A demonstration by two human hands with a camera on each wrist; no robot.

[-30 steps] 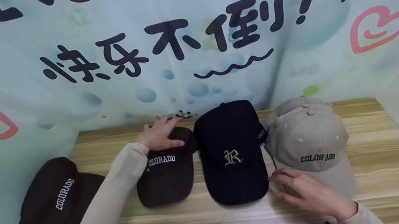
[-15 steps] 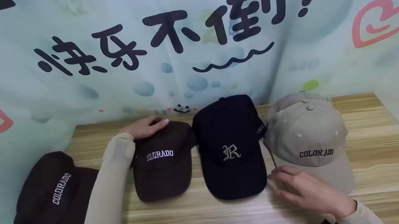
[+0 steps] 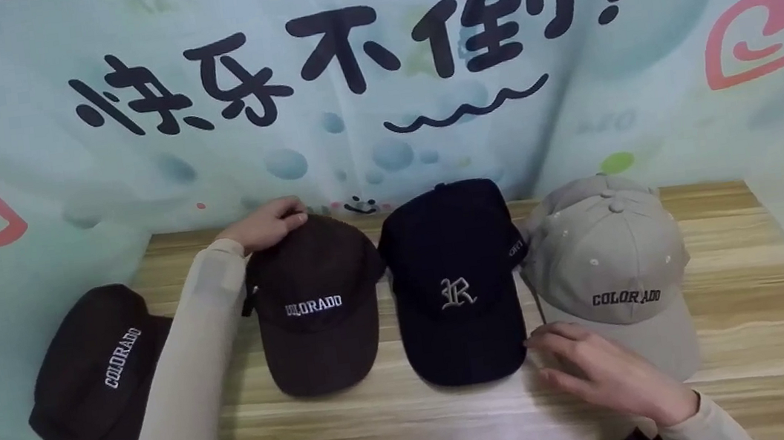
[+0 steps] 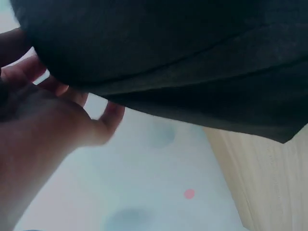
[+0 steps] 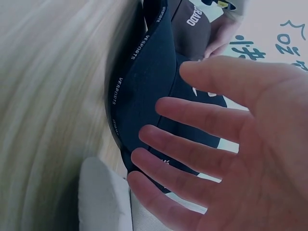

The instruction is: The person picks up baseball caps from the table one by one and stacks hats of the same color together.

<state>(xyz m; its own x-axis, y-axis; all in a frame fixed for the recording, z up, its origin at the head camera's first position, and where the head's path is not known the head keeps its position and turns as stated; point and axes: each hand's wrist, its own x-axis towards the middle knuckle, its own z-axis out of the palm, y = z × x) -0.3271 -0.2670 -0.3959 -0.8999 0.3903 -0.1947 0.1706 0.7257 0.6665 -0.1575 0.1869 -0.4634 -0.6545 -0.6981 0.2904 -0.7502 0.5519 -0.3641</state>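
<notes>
A dark brown cap (image 3: 312,267) with COLORADO lettering sits left of centre, brim toward me. My left hand (image 3: 264,225) grips the top back of its crown; in the left wrist view fingers (image 4: 31,67) lie against the dark cloth, partly hidden behind it. Beside it is a navy cap (image 3: 450,257) with an R emblem. Near that cap's brim rests my right hand (image 3: 605,373), its fingers spread and holding nothing. In the right wrist view the palm (image 5: 269,168) faces the navy cap. A grey COLORADO cap (image 3: 620,252) lies behind the right hand.
Another dark brown COLORADO cap (image 3: 85,370) lies turned sideways at the far left, partly behind the left sleeve (image 3: 183,380). A second grey cap (image 3: 557,192) shows behind the front grey one. The wooden table (image 3: 389,437) meets a printed cloth backdrop (image 3: 323,146).
My left hand has moved from over the brown cap's front to its back left. The cap's crown now stands higher. My right hand has stayed by the navy brim.
</notes>
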